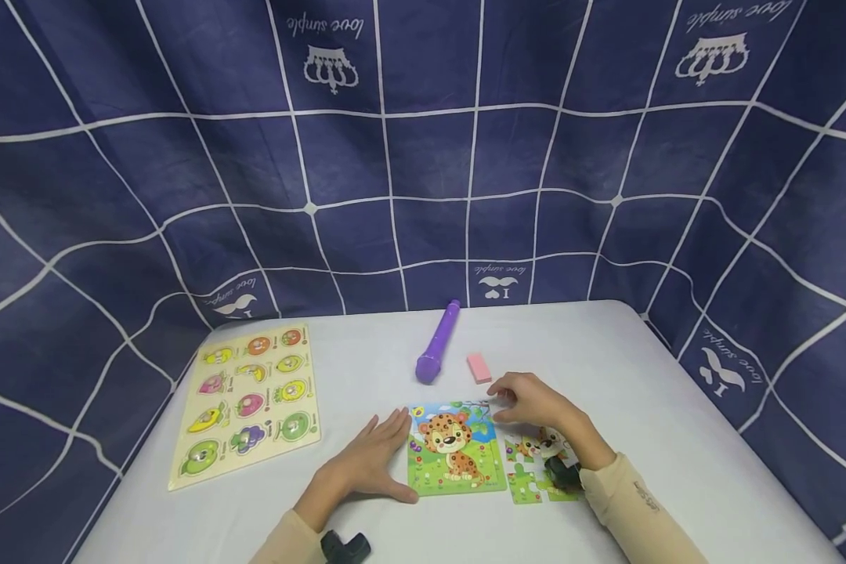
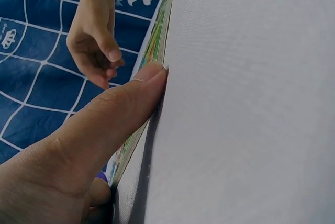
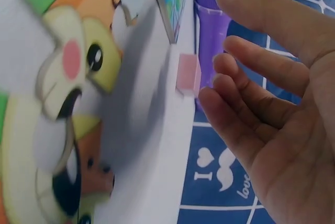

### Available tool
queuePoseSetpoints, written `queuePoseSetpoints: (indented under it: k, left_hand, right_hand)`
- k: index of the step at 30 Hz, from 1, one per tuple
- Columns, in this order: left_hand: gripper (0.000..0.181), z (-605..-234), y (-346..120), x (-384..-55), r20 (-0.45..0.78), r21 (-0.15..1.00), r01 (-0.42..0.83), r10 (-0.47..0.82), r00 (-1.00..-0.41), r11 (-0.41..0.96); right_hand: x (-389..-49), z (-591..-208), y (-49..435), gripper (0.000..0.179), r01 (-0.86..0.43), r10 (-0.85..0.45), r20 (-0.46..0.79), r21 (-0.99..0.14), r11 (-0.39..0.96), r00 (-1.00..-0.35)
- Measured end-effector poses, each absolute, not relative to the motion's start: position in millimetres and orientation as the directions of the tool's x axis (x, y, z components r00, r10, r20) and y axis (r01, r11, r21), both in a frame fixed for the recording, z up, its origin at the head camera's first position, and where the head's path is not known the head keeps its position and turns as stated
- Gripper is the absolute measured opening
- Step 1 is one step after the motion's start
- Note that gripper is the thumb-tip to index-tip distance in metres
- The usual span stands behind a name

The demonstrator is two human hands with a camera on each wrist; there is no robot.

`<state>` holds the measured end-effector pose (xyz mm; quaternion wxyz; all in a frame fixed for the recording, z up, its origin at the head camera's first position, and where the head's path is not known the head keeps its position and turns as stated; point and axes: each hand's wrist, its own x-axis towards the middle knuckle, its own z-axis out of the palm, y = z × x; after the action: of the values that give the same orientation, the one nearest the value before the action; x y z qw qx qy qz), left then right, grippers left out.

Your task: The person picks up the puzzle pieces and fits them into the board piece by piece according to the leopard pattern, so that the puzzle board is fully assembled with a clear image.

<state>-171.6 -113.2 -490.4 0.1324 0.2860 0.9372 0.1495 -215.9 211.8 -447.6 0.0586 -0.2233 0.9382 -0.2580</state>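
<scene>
Our spread left hand (image 1: 372,464) touches the left edge of the square, leopard-printed puzzle board (image 1: 456,450), likely steadying it, while loose, flat, colourful puzzle pieces (image 1: 525,486) lie handily to its right. Our empty right hand (image 1: 534,403), fingers loosely curved, hovers by the board's far right corner, a pink rectangular block (image 1: 479,368) just beyond.

Two boards (image 1: 457,450) (image 1: 231,398), one microphone (image 1: 439,345), one block (image 1: 479,368)

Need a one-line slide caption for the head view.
Left hand touches the puzzle's left edge; right hand hovers by its far right corner, above loose pieces.
</scene>
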Motion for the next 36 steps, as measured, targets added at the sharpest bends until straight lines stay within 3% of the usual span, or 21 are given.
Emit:
queuePoseSetpoints:
  k: [23,36]
  left_hand:
    - [0.131,-492,-114,-169,-0.16,0.338,0.512,0.584,-0.796,0.79]
    - [0.131,-493,-114,-170,-0.161,0.339,0.506,0.579,-0.799,0.793]
  right_hand:
    - [-183,-454,246,0.05,-0.304,-0.436,-0.105,-0.575,0.76,-0.894]
    - [-168,-465,251,0.039,-0.231,-0.391,-0.148,-0.602,0.764,-0.909]
